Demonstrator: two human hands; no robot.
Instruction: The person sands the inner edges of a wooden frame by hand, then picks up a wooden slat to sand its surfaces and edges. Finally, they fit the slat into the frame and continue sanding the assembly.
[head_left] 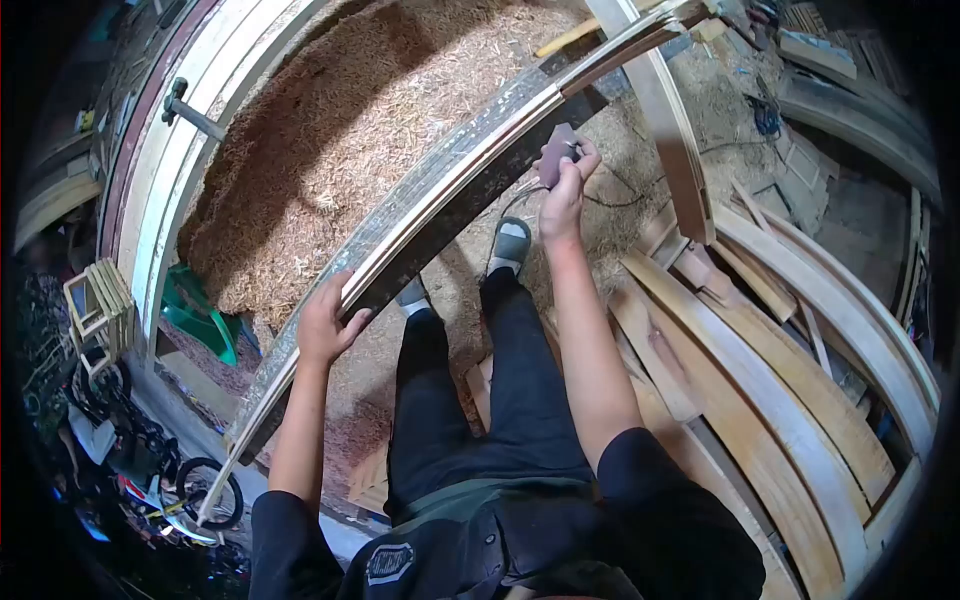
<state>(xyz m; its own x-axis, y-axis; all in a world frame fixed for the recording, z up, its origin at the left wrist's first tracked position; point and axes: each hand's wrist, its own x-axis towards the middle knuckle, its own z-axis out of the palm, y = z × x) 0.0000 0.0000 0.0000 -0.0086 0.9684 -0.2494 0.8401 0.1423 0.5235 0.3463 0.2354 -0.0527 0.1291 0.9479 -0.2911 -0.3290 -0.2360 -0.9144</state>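
Green plastic object at left, beside heaped wood shavings; contents unclear. Long curved wooden strip runs near left to far right. Hands apart: left hand over the strip, grip uncertain; right hand, arm extended, closed around brown block beside it.

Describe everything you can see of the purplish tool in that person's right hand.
The tool is small, with a flat, angular, purplish face that looks like sandpaper and a darker part beneath the grip. The right hand holds it tilted, thumb over it, partly hiding it. It sits beside the curved board; contact is unclear. A dark cord shows close by, perhaps attached.
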